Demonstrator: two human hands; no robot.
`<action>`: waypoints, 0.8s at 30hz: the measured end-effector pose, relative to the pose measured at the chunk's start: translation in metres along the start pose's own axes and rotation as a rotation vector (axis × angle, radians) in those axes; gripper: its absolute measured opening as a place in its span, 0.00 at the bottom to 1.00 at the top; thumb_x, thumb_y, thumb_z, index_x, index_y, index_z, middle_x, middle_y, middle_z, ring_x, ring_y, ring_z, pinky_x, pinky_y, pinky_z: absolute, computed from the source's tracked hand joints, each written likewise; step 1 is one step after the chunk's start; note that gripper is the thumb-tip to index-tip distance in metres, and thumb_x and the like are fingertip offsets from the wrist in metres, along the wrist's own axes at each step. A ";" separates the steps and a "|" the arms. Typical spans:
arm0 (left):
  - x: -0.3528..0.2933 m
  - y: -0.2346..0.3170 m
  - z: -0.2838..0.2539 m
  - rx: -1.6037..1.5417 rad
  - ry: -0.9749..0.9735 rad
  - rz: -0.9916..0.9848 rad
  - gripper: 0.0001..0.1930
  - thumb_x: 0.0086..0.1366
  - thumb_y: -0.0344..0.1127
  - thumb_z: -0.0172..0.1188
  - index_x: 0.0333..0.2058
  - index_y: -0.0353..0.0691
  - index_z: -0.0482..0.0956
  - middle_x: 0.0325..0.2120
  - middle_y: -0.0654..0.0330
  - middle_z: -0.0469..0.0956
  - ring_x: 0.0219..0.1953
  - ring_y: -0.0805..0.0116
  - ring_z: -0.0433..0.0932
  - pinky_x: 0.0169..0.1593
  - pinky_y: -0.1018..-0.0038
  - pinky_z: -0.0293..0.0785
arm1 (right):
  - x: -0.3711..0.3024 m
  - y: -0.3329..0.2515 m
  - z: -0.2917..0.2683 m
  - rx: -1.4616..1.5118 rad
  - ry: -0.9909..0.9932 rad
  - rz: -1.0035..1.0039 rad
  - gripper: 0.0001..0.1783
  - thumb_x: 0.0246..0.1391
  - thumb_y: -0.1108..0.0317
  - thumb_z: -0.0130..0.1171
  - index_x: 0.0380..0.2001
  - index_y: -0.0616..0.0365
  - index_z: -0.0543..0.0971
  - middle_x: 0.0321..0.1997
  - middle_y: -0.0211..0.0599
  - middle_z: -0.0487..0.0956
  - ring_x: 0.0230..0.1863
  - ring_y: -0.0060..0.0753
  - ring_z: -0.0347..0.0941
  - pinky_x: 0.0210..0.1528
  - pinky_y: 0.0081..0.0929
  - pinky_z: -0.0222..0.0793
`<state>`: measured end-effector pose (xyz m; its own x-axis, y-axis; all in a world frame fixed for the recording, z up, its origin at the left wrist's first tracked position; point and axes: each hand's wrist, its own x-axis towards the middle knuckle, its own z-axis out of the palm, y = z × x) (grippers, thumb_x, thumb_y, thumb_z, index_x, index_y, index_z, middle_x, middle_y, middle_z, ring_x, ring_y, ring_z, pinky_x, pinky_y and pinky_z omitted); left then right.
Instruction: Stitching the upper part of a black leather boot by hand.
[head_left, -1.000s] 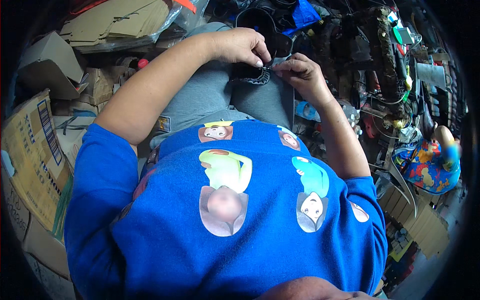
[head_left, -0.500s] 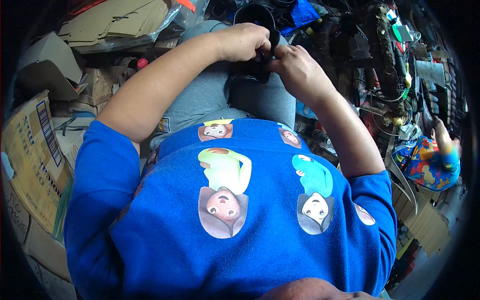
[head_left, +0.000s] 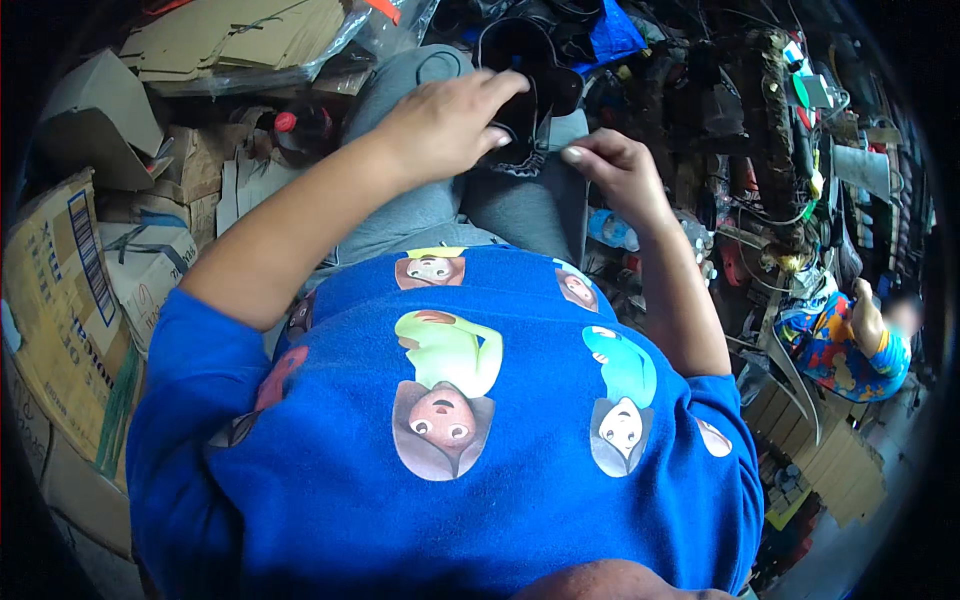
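Note:
A black shoe-like piece with a rounded opening and a pale, stitched-looking edge lies over my grey-trousered thighs. My left hand is over its left side, fingers stretched and thumb apart; I see nothing in that hand. Just right of the piece, my right hand has thumb and forefinger pinched together. Whatever is in that pinch is too small to make out. A dark ring-shaped loop rests on my left knee.
Cardboard boxes and flattened cardboard crowd the left, with a red-capped bottle nearer my leg. Cluttered tools and parts fill the right, beside a blue bag and a clear bottle. Another person in bright patterned clothes is at far right.
My hands have come apart from close together on the black piece. The left moved left and opened; the right drew down and right, still pinched. More of the piece's edge shows.

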<state>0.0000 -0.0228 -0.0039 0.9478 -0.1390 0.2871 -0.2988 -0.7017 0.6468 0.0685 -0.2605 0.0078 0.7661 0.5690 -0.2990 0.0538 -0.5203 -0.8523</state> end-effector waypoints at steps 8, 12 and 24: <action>-0.022 -0.021 -0.057 -0.076 -0.356 -0.009 0.24 0.56 0.29 0.58 0.53 0.43 0.70 0.49 0.54 0.74 0.52 0.54 0.72 0.55 0.64 0.67 | -0.023 0.031 -0.066 0.949 -0.108 -0.136 0.12 0.58 0.57 0.55 0.37 0.53 0.79 0.25 0.20 0.72 0.27 0.16 0.63 0.44 0.25 0.62; -0.016 -0.013 -0.035 0.002 -0.287 0.049 0.21 0.56 0.29 0.59 0.50 0.41 0.72 0.44 0.53 0.76 0.46 0.53 0.75 0.51 0.64 0.70 | -0.015 0.019 -0.033 0.024 0.110 0.081 0.17 0.56 0.59 0.59 0.41 0.60 0.80 0.35 0.28 0.80 0.38 0.20 0.72 0.50 0.22 0.63; 0.001 -0.033 -0.052 -0.147 0.206 0.024 0.10 0.67 0.35 0.50 0.37 0.35 0.77 0.32 0.56 0.79 0.38 0.65 0.77 0.42 0.70 0.71 | -0.002 0.049 -0.003 -0.530 0.154 -0.176 0.20 0.55 0.53 0.55 0.22 0.61 0.76 0.23 0.45 0.75 0.28 0.50 0.72 0.34 0.39 0.64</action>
<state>0.0045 0.0366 0.0121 0.9020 0.0015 0.4318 -0.3484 -0.5884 0.7297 0.0719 -0.2891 -0.0324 0.7988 0.5972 -0.0726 0.4717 -0.6965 -0.5407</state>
